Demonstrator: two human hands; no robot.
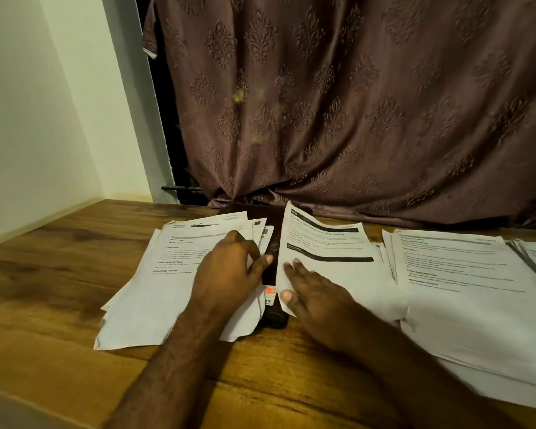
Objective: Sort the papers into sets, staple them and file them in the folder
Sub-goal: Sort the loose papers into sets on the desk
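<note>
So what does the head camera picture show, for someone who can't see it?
Two hands press on printed papers on a wooden table: left hand on a messy pile, right hand on a sheet.

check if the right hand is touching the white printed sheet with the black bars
Touching. The head view shows the right hand lying on the white printed sheet with black bars, fingers flat on top, thumb at its lower-left edge.
</note>
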